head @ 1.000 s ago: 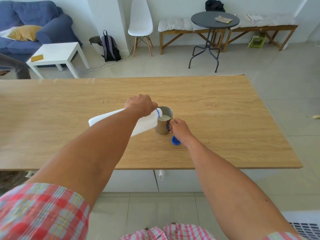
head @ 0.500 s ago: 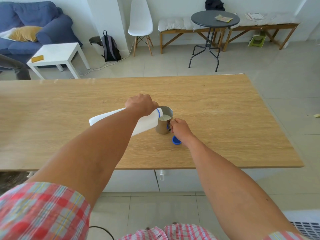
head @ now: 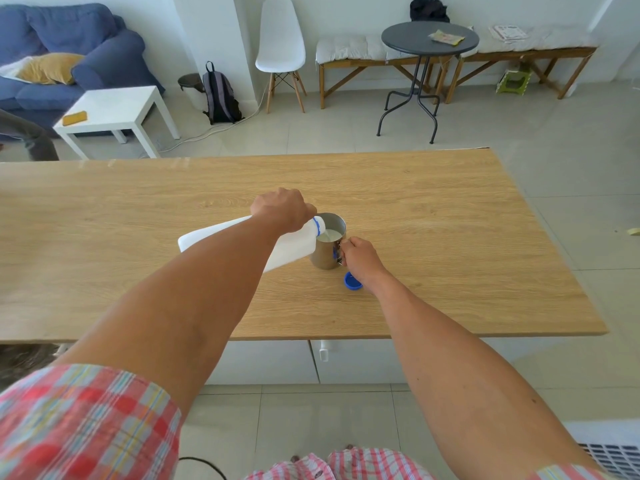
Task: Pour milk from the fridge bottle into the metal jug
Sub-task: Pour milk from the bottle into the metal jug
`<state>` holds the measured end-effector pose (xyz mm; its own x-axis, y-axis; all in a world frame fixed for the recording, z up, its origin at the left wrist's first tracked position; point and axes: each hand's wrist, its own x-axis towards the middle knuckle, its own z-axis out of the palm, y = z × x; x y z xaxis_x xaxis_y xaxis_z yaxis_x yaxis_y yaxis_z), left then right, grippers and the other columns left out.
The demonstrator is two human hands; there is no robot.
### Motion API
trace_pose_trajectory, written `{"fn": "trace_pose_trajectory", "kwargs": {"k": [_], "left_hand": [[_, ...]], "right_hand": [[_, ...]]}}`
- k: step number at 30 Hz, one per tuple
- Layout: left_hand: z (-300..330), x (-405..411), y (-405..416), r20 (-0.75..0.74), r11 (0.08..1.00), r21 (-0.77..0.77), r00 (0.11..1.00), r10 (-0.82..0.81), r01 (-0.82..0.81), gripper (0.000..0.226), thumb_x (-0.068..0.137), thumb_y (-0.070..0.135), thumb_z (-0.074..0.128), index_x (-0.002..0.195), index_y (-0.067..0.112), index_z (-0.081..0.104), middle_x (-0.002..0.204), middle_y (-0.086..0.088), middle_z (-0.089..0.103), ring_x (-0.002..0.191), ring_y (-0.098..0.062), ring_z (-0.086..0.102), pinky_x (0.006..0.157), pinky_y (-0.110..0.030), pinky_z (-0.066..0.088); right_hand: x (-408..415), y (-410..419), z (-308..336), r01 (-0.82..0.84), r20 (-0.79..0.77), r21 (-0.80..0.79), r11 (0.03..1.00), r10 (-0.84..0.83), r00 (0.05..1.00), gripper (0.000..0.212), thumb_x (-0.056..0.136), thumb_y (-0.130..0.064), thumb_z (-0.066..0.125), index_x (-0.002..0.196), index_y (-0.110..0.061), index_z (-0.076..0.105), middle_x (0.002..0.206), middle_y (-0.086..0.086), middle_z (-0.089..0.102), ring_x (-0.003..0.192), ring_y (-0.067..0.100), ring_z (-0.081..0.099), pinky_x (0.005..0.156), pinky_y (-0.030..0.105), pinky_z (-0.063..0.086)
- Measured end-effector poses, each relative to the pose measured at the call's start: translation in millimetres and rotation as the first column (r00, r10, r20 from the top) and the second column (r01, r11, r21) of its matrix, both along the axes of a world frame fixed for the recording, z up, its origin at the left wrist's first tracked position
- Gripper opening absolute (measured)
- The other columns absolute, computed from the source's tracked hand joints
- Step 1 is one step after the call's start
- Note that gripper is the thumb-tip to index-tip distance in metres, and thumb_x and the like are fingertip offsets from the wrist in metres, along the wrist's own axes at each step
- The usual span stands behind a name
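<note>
The metal jug (head: 327, 249) stands upright near the middle of the wooden surface (head: 450, 244), which shows pale oak grain and straight, sharp edges. Just beside the jug, on the near right, a round blue cap (head: 352, 282) lies flat on the wood, partly covered by the right wrist. Left of the jug the white plastic bottle (head: 291, 245) is tipped almost on its side, its blue-ringed neck over the jug's rim and a thin white stream falling into milk already inside. The left hand (head: 282, 209) has its grip wrapped over the upper part of the bottle, close to the neck, and the left forearm hides much of the bottle's body. The right hand (head: 360, 259) has its grip curled at the jug's handle on the right side; the handle itself is mostly hidden.

Around the jug the wood lies bare toward the far edge and the right edge, both well apart from it. Beyond the far edge are tiled floor, a white chair (head: 280, 46), a round dark table (head: 429, 39), a low white side table (head: 114, 109), a backpack (head: 220, 95) and a blue sofa (head: 69, 53).
</note>
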<state>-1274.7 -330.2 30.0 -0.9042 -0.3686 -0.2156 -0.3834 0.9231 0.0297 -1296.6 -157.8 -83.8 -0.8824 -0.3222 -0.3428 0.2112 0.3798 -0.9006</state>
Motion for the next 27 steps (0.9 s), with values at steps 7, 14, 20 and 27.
{"fn": "trace_pose_trajectory", "kwargs": {"k": [7, 14, 20, 27], "left_hand": [[1.0, -0.5, -0.5, 0.001, 1.000, 0.002, 1.000, -0.003, 0.003, 0.036, 0.102, 0.044, 0.040, 0.097, 0.013, 0.058, 0.082, -0.004, 0.052, 0.088, -0.033, 0.059, 0.072, -0.038, 0.042], [3.9, 0.2, 0.6, 0.010, 1.000, 0.000, 1.000, 0.007, -0.007, 0.035, 0.102, 0.044, 0.040, 0.099, 0.013, 0.057, 0.087, -0.005, 0.053, 0.091, -0.034, 0.056, 0.075, -0.038, 0.041], [7.0, 0.9, 3.3, 0.024, 1.000, -0.010, 1.000, 0.018, -0.018, 0.034, 0.103, 0.045, 0.040, 0.101, 0.015, 0.055, 0.103, -0.008, 0.055, 0.092, -0.033, 0.054, 0.075, -0.039, 0.040], [10.0, 1.3, 4.4, 0.038, 1.000, -0.003, 0.999, 0.026, -0.026, 0.032, 0.103, 0.046, 0.040, 0.102, 0.017, 0.054, 0.106, -0.008, 0.053, 0.093, -0.033, 0.053, 0.077, -0.039, 0.041]], "right_hand": [[0.6, 0.0, 1.2, 0.002, 0.006, 0.009, 1.000, -0.002, 1.000, 0.022, 0.104, -0.020, 0.041, 0.086, -0.012, 0.052, 0.084, 0.011, 0.050, 0.077, 0.023, 0.041, 0.064, 0.033, 0.033], [1.7, 0.5, 2.0, 0.001, 0.002, 0.004, 1.000, -0.001, 1.000, 0.025, 0.104, -0.020, 0.041, 0.084, -0.011, 0.052, 0.083, 0.010, 0.051, 0.075, 0.021, 0.042, 0.065, 0.032, 0.034], [2.4, 0.5, 3.1, 0.008, -0.004, 0.007, 1.000, -0.008, 1.000, 0.026, 0.104, -0.021, 0.042, 0.083, -0.011, 0.052, 0.083, 0.010, 0.052, 0.071, 0.018, 0.041, 0.062, 0.031, 0.034], [2.8, 0.6, 4.4, 0.008, -0.003, -0.001, 1.000, -0.008, 1.000, 0.027, 0.106, -0.022, 0.041, 0.083, -0.011, 0.052, 0.081, 0.010, 0.051, 0.067, 0.017, 0.040, 0.061, 0.031, 0.033]]}}
